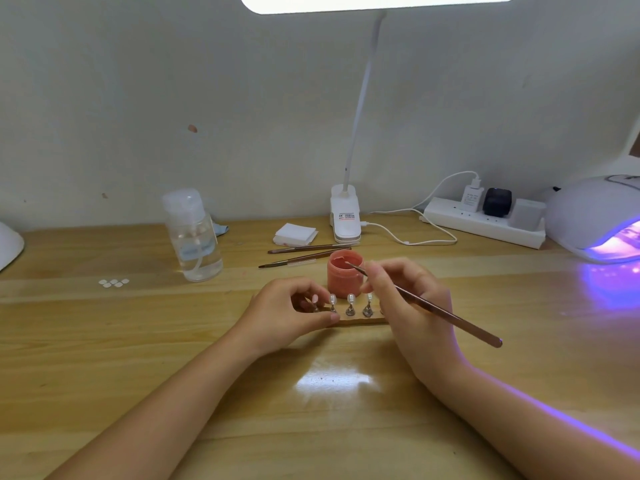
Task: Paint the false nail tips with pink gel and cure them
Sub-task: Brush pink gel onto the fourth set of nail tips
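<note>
False nail tips (350, 299) stand in a row on small holders along a wooden strip (360, 319), near the middle of the wooden table (138, 341). The left hand (294, 315) pinches the leftmost holder, whose tip already looks pink; the others look clear. The right hand (405, 299) pinches a thin brush (429, 306), its tip dipped in the open pink gel jar (345, 273) just beyond the row. This appears to be reloading gel. Next, the brush must reach a tip without dripping. A curing lamp (599, 223) glows violet at far right.
</note>
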Available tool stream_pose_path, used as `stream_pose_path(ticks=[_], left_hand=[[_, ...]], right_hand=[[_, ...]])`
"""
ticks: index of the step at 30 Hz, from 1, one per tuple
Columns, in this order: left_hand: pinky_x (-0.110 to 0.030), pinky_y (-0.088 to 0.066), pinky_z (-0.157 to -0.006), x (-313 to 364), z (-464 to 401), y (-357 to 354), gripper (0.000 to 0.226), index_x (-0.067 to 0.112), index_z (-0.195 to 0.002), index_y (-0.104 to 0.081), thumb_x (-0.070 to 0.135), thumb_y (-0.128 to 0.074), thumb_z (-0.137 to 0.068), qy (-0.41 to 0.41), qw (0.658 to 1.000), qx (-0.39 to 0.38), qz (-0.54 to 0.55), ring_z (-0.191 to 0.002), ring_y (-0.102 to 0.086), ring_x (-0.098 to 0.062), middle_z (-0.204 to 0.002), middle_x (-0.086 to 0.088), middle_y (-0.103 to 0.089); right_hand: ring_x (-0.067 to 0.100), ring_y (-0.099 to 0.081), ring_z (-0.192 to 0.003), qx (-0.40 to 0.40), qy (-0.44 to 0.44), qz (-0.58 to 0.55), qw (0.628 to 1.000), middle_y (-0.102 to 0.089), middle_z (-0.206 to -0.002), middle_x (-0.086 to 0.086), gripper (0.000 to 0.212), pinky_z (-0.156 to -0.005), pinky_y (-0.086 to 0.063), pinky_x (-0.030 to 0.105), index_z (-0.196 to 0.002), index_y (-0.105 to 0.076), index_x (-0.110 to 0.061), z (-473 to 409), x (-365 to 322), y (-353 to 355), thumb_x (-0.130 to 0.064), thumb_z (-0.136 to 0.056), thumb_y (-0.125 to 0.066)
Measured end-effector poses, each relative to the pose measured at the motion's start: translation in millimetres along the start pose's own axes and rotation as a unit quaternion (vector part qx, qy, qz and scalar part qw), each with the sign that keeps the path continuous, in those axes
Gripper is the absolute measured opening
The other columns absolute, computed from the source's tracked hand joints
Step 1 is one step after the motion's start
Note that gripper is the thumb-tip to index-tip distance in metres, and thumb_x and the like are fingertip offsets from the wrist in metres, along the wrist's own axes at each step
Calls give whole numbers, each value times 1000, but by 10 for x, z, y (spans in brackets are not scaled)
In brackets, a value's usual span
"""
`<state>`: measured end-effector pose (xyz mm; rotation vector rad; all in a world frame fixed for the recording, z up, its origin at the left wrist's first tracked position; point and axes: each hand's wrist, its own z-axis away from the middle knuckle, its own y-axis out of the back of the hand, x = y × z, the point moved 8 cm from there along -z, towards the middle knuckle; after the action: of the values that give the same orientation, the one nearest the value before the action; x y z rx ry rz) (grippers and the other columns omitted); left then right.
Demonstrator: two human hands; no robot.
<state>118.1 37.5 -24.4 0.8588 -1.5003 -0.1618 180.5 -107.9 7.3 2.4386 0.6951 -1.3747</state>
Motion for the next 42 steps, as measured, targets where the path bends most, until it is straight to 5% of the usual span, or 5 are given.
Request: stream_pose_path(ticks=[12,17,22,33,42], left_hand=[[-37,-47,-83,-6,-21,-14,15,35,-63,-65,29,-78,-67,7,1000,12,7,-73,-55,-7,-69,14,-61],[-42,-46,-88,-3,-23,-17,17,34,-62,-64,27,-79,-66,-3,1000,18,9,-71,-55,-6,-65,13,-60],[-36,-46,-81,17,-19,-24,20,33,-62,-63,21,-79,-67,-30,999,24,24,-68,-54,-5,-65,12,-61],[-26,-50,-71,53,-2,-31,21,34,-65,-63,19,-75,-72,-62,998,30,-3,-67,-54,-3,-67,13,-62],[-43,-44,-91,204,114,4,19,37,-67,-61,22,-71,-72,-111,991,60,-36,-94,-55,-11,-86,13,-60]], right_hand=[[13,-60,-49,34,-33,9,999,-67,-57,1,31,-44,-42,13,-71,-47,-10,-356,-55,214,-35,-77,-63],[-1,-47,-41,6,-13,148,989,-54,-46,1,38,-49,-37,8,-58,-49,-9,-663,-16,174,-32,-78,-71],[-1,-44,-43,-38,-26,310,950,-45,-37,-14,44,-48,-31,24,-48,-45,-20,-924,122,18,-39,-74,-74],[19,-61,-77,-127,-25,445,886,-65,-74,1,28,-55,-44,29,-70,-63,-12,-928,280,-296,-38,-79,-66],[11,-51,-51,-30,-74,327,941,-50,-43,-2,38,-57,-41,28,-47,-48,-15,-1054,171,15,-26,-80,-65]])
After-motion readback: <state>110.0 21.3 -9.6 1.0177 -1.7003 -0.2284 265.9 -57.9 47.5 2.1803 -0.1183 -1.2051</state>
